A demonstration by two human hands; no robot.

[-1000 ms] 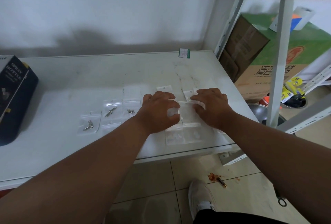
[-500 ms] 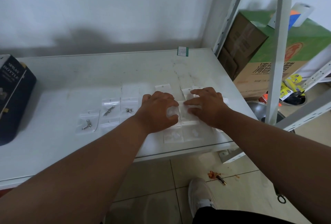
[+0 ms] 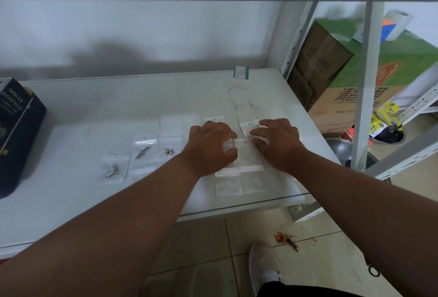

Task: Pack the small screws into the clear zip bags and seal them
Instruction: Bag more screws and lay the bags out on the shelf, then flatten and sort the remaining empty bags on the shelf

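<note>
Both hands over loose bags mid-desk. Left hand fingers curl onto a clear bag, likely pinning it; right hand fingers spread, touching neighbouring bags. Screws sit bagged, left of the hands.

Our forearms are bare, no sleeves, our left hand and right hand ungloved; a white sneaker, dark trouser leg.
</note>
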